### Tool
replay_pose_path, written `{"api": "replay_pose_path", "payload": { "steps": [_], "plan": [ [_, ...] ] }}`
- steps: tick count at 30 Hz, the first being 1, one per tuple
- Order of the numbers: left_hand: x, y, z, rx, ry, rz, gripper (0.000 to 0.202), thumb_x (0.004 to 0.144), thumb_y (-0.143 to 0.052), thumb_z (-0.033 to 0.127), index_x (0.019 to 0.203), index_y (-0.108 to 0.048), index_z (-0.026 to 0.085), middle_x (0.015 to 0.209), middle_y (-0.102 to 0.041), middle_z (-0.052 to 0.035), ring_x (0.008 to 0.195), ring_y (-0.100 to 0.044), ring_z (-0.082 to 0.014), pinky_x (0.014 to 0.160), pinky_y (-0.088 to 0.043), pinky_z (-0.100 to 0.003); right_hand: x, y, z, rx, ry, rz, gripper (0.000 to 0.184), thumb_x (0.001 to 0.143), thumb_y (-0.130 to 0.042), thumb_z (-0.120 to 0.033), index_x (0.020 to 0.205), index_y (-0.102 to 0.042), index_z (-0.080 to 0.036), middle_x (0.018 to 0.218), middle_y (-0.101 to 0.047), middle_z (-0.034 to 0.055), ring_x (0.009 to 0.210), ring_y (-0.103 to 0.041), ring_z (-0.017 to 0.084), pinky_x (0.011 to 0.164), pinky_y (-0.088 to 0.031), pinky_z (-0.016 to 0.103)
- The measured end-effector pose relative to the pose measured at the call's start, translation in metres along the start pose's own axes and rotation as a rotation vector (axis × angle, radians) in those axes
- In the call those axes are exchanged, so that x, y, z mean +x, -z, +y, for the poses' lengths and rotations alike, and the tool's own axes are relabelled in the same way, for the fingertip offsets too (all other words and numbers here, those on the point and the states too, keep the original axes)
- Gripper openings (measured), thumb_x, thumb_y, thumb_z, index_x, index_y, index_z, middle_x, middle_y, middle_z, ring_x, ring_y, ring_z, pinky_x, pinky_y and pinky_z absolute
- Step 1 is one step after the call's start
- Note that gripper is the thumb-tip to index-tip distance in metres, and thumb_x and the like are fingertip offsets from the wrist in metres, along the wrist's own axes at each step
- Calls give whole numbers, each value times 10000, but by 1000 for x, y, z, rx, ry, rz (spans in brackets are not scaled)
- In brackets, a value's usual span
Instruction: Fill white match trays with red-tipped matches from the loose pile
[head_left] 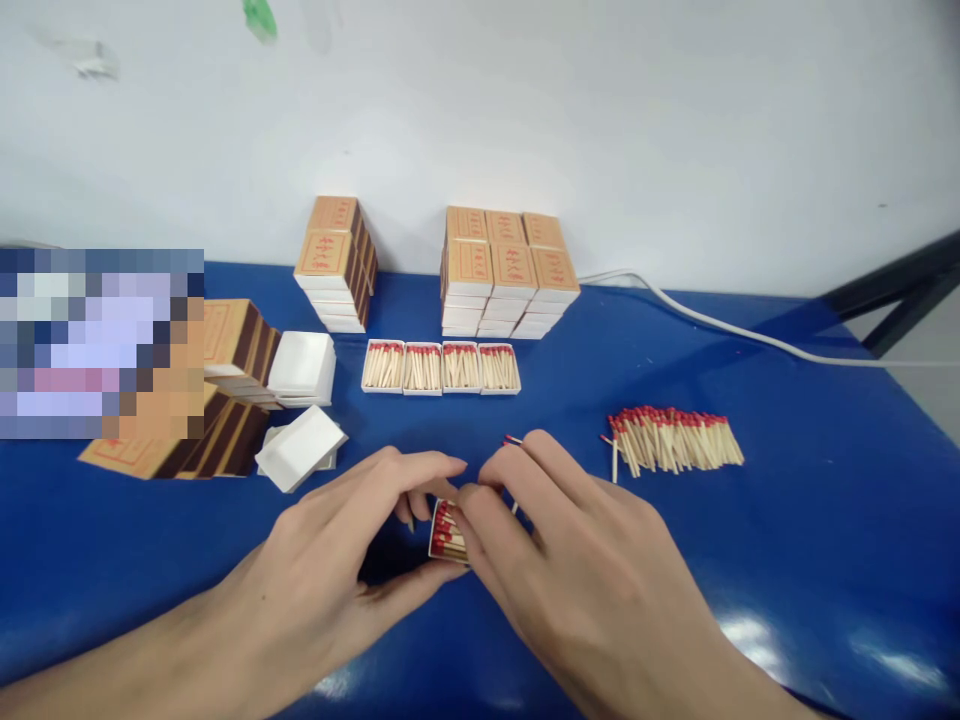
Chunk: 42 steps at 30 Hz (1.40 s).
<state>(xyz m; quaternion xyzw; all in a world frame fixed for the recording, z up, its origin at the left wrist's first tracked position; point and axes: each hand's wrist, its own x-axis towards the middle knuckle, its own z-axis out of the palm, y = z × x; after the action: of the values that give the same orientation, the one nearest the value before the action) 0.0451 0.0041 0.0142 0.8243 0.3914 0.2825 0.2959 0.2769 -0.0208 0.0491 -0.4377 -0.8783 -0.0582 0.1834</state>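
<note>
The blue tabletop (825,560) is open at the near right, out to its edge past a loose heap of red-tipped wooden matches (675,440). A far row of four filled white trays (441,367) bounds the middle. Near centre, the left hand (337,560) and right hand (570,560) meet, both gripping a small white cardboard tray of matches (446,532) between their fingertips.

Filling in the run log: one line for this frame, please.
left hand holds match tray | right hand pinches same tray | beside: loose match pile | behind: four filled trays, stacked boxes | surface: blue table
</note>
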Motion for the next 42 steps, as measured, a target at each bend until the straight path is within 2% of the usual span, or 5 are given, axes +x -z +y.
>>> {"api": "replay_pose_path", "payload": {
  "steps": [7,22,28,33,42],
  "plan": [
    [-2,0,0,-10,7,-2,462,1135,-736,381,1561,-557,390,1154,-790,44,948,-808,-129,911,-706,-232,-5,-3,5,107,-50,-37,145,1024,-693,-76,936,-746,-179,923,-681,74,853,-596,253,639,-510,408],
    [-3,1,0,-36,32,23,622,1034,-846,271,1577,-571,398,1181,-814,39,971,-806,-145,923,-707,-274,11,26,22,933,-736,-64,58,978,-792,-278,938,-832,-292,906,-833,-31,587,-677,101,478,-528,211],
    [-2,1,3,-11,74,170,499,1016,-887,386,1445,-631,383,1131,-831,49,906,-815,-150,860,-714,-291,9,28,33,1079,-801,68,145,956,-916,-355,886,-819,-274,767,-780,2,597,-673,124,437,-483,195],
    [-4,0,3,18,101,182,643,1044,-847,366,1605,-532,373,1192,-852,32,1063,-866,-178,928,-730,-291,0,27,47,1132,-841,183,263,980,-943,-415,1232,-877,-383,880,-806,-3,648,-707,138,442,-513,200],
    [-3,-3,3,55,50,108,645,1093,-779,342,1660,-473,375,1219,-833,22,1111,-863,-180,1058,-720,-340,11,27,24,1100,-780,-60,58,948,-911,-319,902,-886,-293,765,-818,3,615,-720,146,497,-516,231]
  ]
}}
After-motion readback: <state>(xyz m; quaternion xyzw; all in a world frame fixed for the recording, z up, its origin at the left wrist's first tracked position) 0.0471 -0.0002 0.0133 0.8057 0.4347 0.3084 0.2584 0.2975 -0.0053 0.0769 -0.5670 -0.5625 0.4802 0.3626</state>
